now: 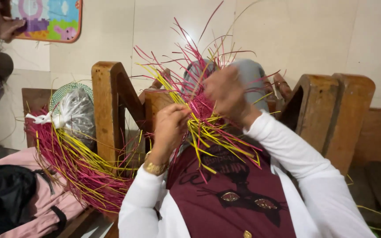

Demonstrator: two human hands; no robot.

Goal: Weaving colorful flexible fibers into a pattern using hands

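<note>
Strips [208, 125] of pink and yellow plant fibre are held up in front of the person's chest, above the lap, and many loose ends stick out upward and to the sides. The left hand [170, 128] is closed on the lower part of the bundle and pinches it near the crossing point. The right hand [225, 92] is curled around the upper strips, with its fingers pressed together on them. These strips look very light, thin and springy, and I think that they bend easily but can crease or split, so it is better to hold them close to the woven part, not at the tips. A bigger heap of the same strips [82, 169] lies on the wooden bench [106, 105] on the left, beside a clear plastic bag [76, 112]
</note>
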